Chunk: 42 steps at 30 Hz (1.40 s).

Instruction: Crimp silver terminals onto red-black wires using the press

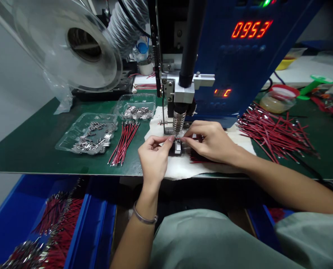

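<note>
Pale green clothing (200, 243) on the person is nearest the camera. Near the front edge of the desk (28, 149), both hands meet at a small metal block (178, 147), below the coiled spring (179, 118) of the blue machine (213, 63). Left hand (154, 157): thumb and forefinger narrow; cannot tell what lies between. Right hand (212, 140): thumb and forefinger nearly closed, holding red wire (199, 138) beside the block. One wire bundle (125, 142) lies toward the front edge, left of the hands; a loose heap (273, 130) lies toward the right edge. Two clear trays (68, 136) hold metal clips (93, 144) toward the left edge.
</note>
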Each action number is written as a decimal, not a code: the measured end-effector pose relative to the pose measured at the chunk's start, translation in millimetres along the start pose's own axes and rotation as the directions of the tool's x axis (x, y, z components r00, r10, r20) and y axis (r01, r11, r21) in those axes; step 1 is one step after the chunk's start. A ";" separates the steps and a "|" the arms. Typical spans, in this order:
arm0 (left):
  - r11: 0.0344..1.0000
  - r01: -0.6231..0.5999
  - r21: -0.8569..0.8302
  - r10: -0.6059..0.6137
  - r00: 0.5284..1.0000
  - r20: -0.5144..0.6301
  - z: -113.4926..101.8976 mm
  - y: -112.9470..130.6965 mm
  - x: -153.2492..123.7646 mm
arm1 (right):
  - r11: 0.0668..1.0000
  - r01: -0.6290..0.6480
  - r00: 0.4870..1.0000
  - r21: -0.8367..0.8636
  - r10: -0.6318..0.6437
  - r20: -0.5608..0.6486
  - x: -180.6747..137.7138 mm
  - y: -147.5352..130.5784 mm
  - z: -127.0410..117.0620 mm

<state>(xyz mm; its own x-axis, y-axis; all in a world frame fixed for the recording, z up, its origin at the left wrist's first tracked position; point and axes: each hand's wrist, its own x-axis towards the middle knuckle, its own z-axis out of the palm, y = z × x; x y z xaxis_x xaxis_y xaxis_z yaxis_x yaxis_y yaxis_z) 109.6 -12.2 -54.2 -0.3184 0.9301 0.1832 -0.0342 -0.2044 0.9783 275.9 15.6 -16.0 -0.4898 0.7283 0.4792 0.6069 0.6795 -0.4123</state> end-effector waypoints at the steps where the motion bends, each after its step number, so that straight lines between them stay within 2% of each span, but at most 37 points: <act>1: 1.000 0.002 0.004 -0.002 1.000 -0.003 -0.1 0.2 -0.1 | 1.000 -0.002 1.000 -0.002 0.002 -0.002 -0.1 -0.4 0.2; 18: 1.000 0.017 0.002 -0.017 1.000 0.006 -0.6 0.5 -0.6 | 0.991 -0.132 0.991 0.031 0.133 -0.022 -1.6 -4.6 5.1; 42: 0.999 -0.010 0.043 0.010 1.000 0.005 -1.5 1.1 -1.1 | 0.991 -0.135 0.991 0.026 0.135 -0.018 -3.6 -4.5 5.2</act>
<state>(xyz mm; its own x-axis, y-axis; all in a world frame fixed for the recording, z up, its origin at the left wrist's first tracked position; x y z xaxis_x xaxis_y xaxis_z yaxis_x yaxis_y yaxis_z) 108.5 -13.9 -53.5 -0.3140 0.9295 0.1936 0.0099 -0.2007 0.9796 271.7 10.4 -19.9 -0.3918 0.8118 0.4330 0.6508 0.5772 -0.4932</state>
